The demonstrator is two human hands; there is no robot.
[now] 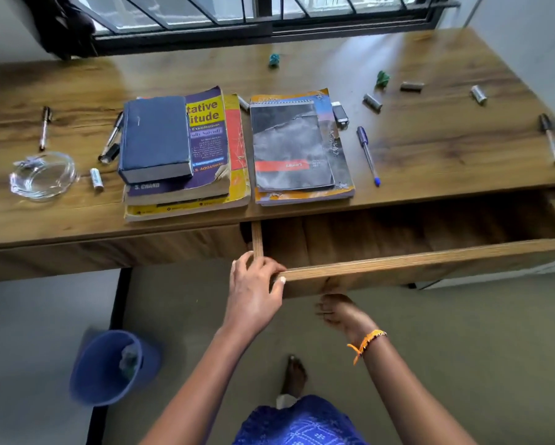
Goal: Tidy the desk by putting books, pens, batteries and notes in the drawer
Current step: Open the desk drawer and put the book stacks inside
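Observation:
The drawer (430,266) under the desk's right half stands pulled out, its inside dark and bare. My left hand (253,290) grips the left corner of the drawer front. My right hand (343,313) is under the front panel, fingers hidden beneath it. On the desk lie a stack of three books (179,155) with a dark blue one on top, and a second pile of notebooks (298,146). Pens lie scattered: a blue one (367,155), one at far right (550,138), one at far left (44,127), one beside the stack (111,138). Several batteries (372,102) and crumpled green notes (382,78) sit at the back right.
A glass ashtray (43,176) sits at the desk's left, a white battery (96,179) beside it. A blue waste bin (109,367) stands on the floor at the left. A barred window (253,17) runs behind the desk. My foot (295,377) is below the drawer.

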